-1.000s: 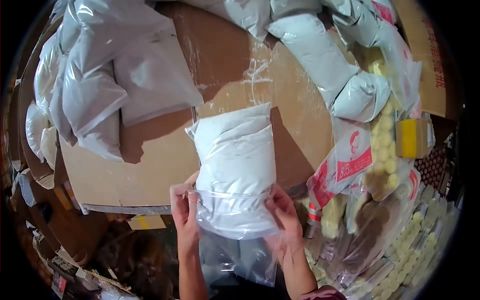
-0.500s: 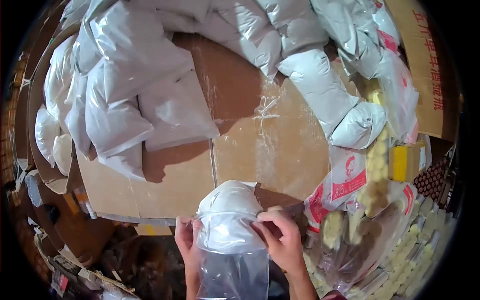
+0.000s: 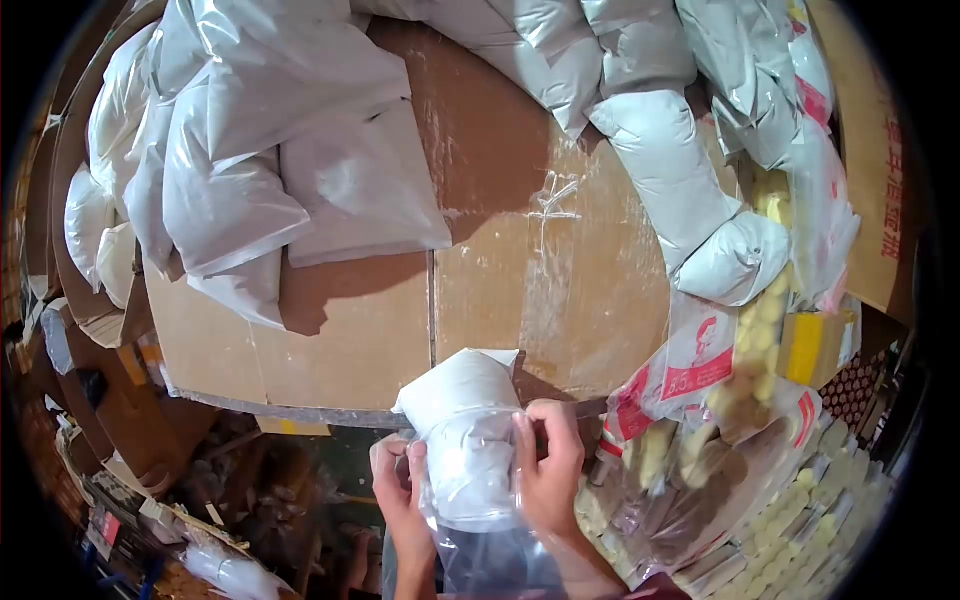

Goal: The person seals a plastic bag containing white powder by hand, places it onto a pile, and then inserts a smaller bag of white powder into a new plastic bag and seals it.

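Note:
A filled white bag point(image 3: 462, 385) stands at the front edge of the cardboard-covered table, its lower part inside a clear plastic bag point(image 3: 490, 570). The clear bag's rim circles the white bag about its middle, and its loose end hangs down toward me. My left hand point(image 3: 402, 490) pinches the rim on the left side, fingers bent. On the right, my right hand point(image 3: 548, 465) grips the rim between thumb and fingers. The white bag's top leans slightly over the table edge.
Filled white bags point(image 3: 240, 170) are heaped along the table's left and back. A white bag point(image 3: 665, 170) lies at the right beside a red-printed clear bag point(image 3: 700, 350). Packs of round yellowish pieces point(image 3: 800, 520) fill the lower right. A printed carton point(image 3: 870, 180) stands at the far right.
The clear bag's rim has been pulled further up around the white bag. Both hands have shifted a little to the right with it, and the head view has moved slightly.

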Demonstrator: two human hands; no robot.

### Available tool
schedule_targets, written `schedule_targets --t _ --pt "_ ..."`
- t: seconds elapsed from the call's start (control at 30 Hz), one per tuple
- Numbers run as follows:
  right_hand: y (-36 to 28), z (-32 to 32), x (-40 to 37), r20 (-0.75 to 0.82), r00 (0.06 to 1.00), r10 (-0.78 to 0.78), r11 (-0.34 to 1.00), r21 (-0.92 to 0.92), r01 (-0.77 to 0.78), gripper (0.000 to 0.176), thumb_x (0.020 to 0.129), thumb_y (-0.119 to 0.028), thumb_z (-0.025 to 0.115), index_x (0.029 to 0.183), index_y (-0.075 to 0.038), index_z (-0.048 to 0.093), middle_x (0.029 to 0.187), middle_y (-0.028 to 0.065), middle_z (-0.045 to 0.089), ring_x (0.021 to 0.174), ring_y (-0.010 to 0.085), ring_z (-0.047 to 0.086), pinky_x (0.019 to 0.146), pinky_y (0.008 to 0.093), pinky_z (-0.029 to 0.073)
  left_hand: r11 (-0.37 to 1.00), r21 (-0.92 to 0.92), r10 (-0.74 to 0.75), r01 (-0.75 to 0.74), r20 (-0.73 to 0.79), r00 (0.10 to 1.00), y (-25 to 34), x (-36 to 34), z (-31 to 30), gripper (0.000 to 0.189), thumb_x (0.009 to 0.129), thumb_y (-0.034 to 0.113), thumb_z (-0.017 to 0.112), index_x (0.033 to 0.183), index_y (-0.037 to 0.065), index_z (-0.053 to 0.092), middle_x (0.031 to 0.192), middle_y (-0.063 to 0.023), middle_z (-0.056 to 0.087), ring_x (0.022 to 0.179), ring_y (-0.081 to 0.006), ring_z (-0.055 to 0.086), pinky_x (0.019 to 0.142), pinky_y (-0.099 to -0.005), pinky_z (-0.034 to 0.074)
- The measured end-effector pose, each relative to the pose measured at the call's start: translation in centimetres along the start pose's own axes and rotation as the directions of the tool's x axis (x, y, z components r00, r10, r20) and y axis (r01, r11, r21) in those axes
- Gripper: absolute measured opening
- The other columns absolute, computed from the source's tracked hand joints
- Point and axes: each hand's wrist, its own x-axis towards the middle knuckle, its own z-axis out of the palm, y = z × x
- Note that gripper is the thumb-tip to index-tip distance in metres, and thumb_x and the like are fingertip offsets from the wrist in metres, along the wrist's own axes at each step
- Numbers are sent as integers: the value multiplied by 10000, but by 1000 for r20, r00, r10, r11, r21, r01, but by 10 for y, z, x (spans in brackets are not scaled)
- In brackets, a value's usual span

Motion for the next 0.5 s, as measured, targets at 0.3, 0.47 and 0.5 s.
schedule_targets --t 0.3,0.47,0.5 --pt "6 -11 -23 120 937 327 934 112 -340 174 956 -159 574 910 -2 515 759 70 515 692 164 471 651 296 406 925 -208 -259 317 264 929 -46 -17 -37 239 995 238 522 920 16 570 784 0 577 672 -64 510 634 -224 439" --pt "31 -17 3 722 590 361 414 443 -795 142 916 -140 639 936 -18 569 809 -40 571 733 34 520 632 197 417 887 -320 -247 333 279 928 -63 -3 -31 196 974 198 547 912 16 584 799 -1 592 721 -75 548 689 -227 467" --pt "38 -17 3 748 593 299 466 427 -774 135 910 -130 643 953 -19 580 807 -40 572 744 44 529 655 198 426 879 -332 -252 341 284 925 -65 -1 -31 183 970 187 550 913 16 580 811 -4 594 731 -77 551 698 -228 468"
